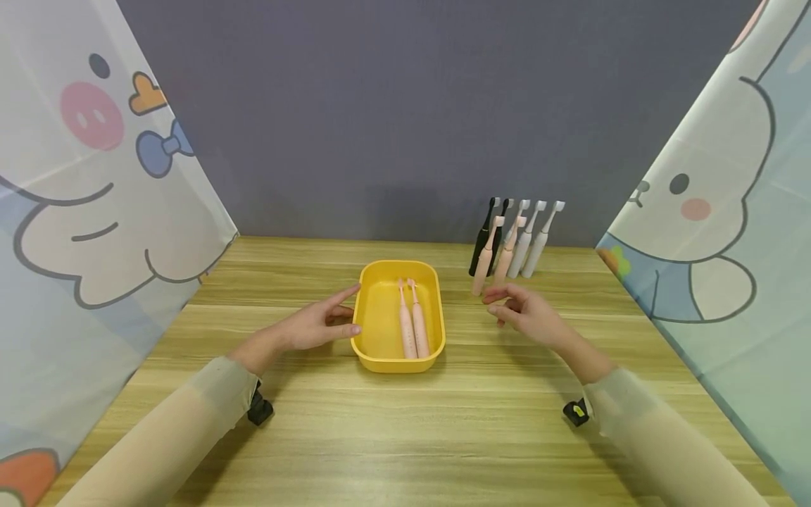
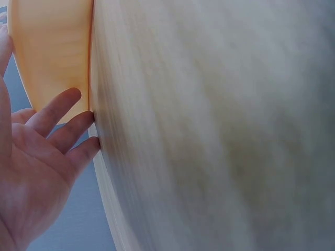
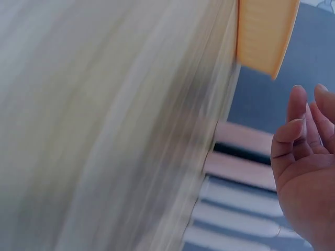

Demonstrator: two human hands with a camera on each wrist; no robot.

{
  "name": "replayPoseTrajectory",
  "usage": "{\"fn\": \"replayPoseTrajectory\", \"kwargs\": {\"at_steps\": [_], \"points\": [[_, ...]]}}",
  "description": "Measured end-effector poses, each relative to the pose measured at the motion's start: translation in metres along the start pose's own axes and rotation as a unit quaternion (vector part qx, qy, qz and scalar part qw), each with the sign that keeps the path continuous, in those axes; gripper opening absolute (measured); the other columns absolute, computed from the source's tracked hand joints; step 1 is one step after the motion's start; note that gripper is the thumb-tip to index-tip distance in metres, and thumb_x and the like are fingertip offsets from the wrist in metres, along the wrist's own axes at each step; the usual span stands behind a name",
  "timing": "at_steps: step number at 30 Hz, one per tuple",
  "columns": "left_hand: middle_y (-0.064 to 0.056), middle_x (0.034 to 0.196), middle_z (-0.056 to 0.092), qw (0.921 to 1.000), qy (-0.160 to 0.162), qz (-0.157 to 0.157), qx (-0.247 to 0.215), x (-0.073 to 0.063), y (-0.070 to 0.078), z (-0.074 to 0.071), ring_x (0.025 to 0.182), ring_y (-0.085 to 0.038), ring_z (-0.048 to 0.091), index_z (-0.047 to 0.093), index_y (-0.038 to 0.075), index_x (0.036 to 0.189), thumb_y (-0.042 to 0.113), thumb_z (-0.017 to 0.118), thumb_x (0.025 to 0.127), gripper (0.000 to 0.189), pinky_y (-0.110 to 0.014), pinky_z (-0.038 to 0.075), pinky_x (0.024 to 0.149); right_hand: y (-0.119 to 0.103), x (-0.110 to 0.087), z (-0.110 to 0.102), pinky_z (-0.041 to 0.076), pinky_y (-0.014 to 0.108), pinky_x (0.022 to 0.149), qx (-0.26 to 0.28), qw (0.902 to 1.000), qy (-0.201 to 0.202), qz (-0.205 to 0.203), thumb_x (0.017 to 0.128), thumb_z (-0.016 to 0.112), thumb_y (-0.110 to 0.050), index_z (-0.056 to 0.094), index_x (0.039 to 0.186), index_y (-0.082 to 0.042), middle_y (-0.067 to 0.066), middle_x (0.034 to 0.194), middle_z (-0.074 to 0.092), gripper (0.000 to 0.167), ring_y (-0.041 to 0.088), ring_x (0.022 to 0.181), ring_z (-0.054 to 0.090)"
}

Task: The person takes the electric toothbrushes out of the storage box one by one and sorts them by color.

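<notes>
A yellow plastic bin (image 1: 379, 320) stands on the table, with two pink electric toothbrushes (image 1: 419, 331) lying side by side in its right half. At its left wall is my left hand (image 1: 313, 325), index finger and thumb spread along the rim; the left wrist view shows the other fingers (image 2: 70, 130) beside the outer wall. My right hand (image 1: 529, 317) hovers just in front of two upright pink toothbrushes (image 1: 483, 271), fingers loosely bent and holding nothing. In the right wrist view the hand (image 3: 306, 172) overlaps the row of standing handles (image 3: 243, 164).
Behind the pink pair stand two black toothbrushes (image 1: 479, 246) and several white ones (image 1: 537, 250), all upright. A grey panel (image 1: 405, 127) closes off the back of the wooden table (image 1: 405, 436). Cartoon-printed cloths (image 1: 82, 211) hang on both sides.
</notes>
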State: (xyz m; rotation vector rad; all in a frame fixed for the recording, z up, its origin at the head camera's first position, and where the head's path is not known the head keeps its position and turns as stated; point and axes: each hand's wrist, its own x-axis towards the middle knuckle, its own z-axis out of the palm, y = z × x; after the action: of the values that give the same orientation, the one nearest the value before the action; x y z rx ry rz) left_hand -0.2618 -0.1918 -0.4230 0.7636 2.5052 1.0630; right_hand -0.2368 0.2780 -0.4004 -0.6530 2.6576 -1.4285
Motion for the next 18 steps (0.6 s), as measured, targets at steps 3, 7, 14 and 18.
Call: {"fn": "replayPoseTrajectory", "kwargs": {"at_steps": [3, 7, 14, 18], "points": [[-0.017, 0.159, 0.062, 1.0000, 0.000, 0.001, -0.001, 0.000, 0.000, 0.000, 0.150, -0.042, 0.057, 0.012, 0.022, 0.179, 0.054, 0.071, 0.106, 0.099, -0.070, 0.036, 0.128, -0.008, 0.009, 0.010, 0.063, 0.037, 0.070, 0.001, 1.0000, -0.006, -0.006, 0.111, 0.065, -0.010, 0.062, 0.145, 0.005, 0.033, 0.138, 0.068, 0.037, 0.033, 0.086, 0.072], [-0.016, 0.159, 0.062, 1.0000, 0.000, 0.000, -0.001, 0.000, 0.000, 0.000, 0.149, -0.041, 0.058, 0.012, 0.022, 0.179, 0.054, 0.071, 0.106, 0.099, -0.069, 0.038, 0.127, -0.017, 0.023, 0.024, 0.059, 0.032, 0.066, -0.001, 0.9999, -0.007, -0.010, 0.110, 0.070, -0.016, 0.064, 0.145, -0.001, 0.023, 0.132, 0.073, 0.038, 0.025, 0.083, 0.068], [-0.016, 0.160, 0.062, 1.0000, 0.002, -0.006, 0.004, 0.001, 0.001, 0.000, 0.150, -0.040, 0.058, 0.012, 0.022, 0.179, 0.054, 0.071, 0.106, 0.100, -0.068, 0.039, 0.127, -0.033, 0.050, 0.049, 0.049, 0.023, 0.069, 0.011, 0.9991, 0.003, -0.042, 0.103, 0.079, -0.015, 0.068, 0.141, -0.005, 0.018, 0.122, 0.073, 0.041, 0.020, 0.086, 0.060], [-0.018, 0.160, 0.061, 1.0000, 0.003, -0.005, 0.006, 0.001, 0.001, 0.001, 0.150, -0.041, 0.058, 0.012, 0.022, 0.179, 0.054, 0.071, 0.106, 0.099, -0.068, 0.038, 0.128, -0.040, 0.063, 0.061, 0.048, 0.023, 0.070, 0.027, 0.9978, -0.010, -0.060, 0.100, 0.082, -0.012, 0.068, 0.140, -0.004, 0.025, 0.123, 0.070, 0.043, 0.019, 0.086, 0.059]]}}
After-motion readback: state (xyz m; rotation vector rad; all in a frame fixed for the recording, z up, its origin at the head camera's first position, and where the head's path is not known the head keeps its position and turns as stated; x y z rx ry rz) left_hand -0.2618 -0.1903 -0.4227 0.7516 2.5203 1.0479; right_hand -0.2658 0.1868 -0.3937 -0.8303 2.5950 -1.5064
